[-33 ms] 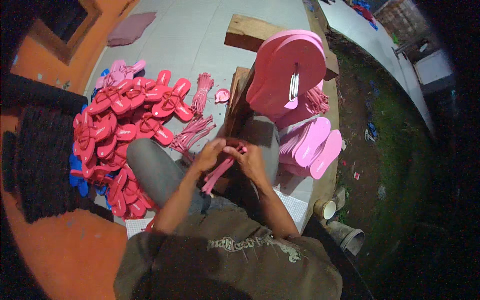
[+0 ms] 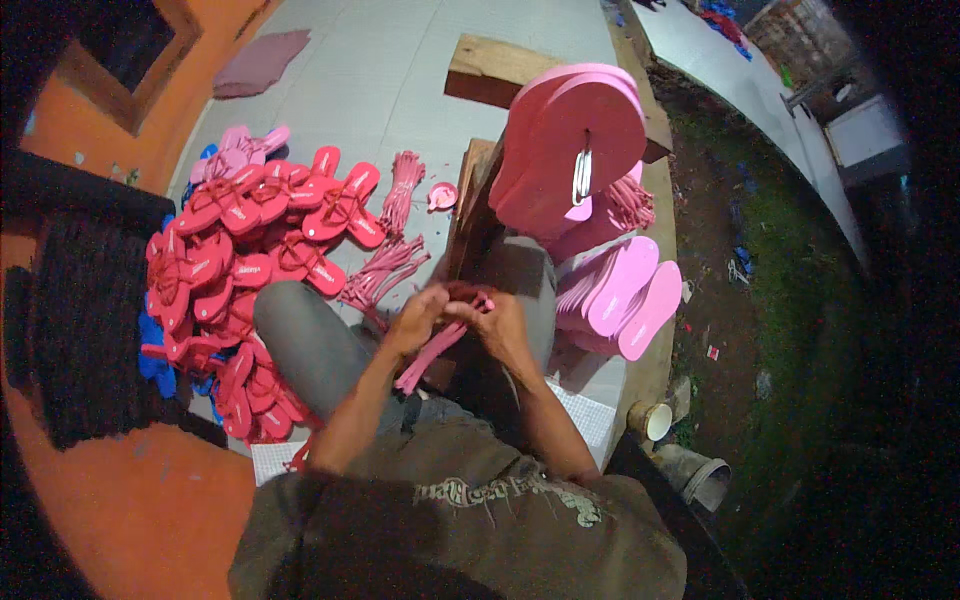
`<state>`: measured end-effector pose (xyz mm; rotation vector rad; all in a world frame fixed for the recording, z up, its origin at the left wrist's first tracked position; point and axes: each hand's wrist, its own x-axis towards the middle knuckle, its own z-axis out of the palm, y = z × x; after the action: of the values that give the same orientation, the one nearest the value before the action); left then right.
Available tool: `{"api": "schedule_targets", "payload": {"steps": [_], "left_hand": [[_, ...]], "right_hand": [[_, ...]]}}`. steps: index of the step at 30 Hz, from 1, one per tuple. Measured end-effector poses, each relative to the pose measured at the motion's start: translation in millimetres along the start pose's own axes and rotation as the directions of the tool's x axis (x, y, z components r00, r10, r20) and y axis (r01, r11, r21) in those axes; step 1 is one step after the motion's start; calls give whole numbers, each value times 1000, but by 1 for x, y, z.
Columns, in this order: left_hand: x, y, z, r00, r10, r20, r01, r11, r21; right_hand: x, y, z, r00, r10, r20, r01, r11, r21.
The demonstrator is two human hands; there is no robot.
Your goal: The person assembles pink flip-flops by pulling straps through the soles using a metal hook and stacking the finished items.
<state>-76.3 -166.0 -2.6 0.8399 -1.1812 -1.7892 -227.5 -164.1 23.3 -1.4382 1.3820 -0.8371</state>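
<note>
Both bare hands meet in front of the seated person's lap, between the bent knees in grey trousers point(image 2: 308, 335). The right hand point(image 2: 502, 325) has its thumb and fingers closed around a slim bunch of long, dull-pink, flexible straps point(image 2: 430, 358); a bright pink bit shows at its fingertips, and the loose lengths slant down toward the lower left, over the lap. The left hand point(image 2: 420, 318) is just beside it, fingers bent and drawn close together against the upper part of the same straps; whether they pinch them I cannot tell. Beyond the hands, a thick stack of large, pink, foot-shaped foam soles point(image 2: 560, 110) leans on a brown wooden stand, with a pale, shiny, narrow loop point(image 2: 582, 175) on its face. A rectangular block of light-brown wood point(image 2: 490, 70) sticks out behind its upper left. To the right stands a row of smaller, light-pink soles point(image 2: 622, 290), packed side by side. On the left lies a large heap of red thong sandals point(image 2: 240, 270), with light-pink sandals point(image 2: 225, 165) at its far end and blue ones point(image 2: 155, 350) along its outer edge. Two tied bundles of dull-pink straps point(image 2: 403, 190) lie between heap and stand, on pale floor tiles point(image 2: 350, 60).
</note>
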Motion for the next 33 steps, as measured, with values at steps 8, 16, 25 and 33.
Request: {"api": "schedule_targets", "payload": {"steps": [8, 16, 25, 33], "left_hand": [[-20, -8, 32, 981, -61, -186, 102, 970, 220], [-18, 30, 42, 982, 129, -140, -32, 835, 550], [-71, 195, 7, 590, -482, 647, 81, 833, 547], [-29, 108, -48, 932, -223, -284, 284, 938, 198]], "right_hand": [[-23, 0, -4, 967, 87, -239, -96, 995, -26], [-43, 11, 0, 949, 26, -315, 145, 850, 506], [-89, -115, -129, 572, -74, 817, 19, 997, 76], [-77, -51, -125, 938, 305, 164, -345, 849, 399]]}}
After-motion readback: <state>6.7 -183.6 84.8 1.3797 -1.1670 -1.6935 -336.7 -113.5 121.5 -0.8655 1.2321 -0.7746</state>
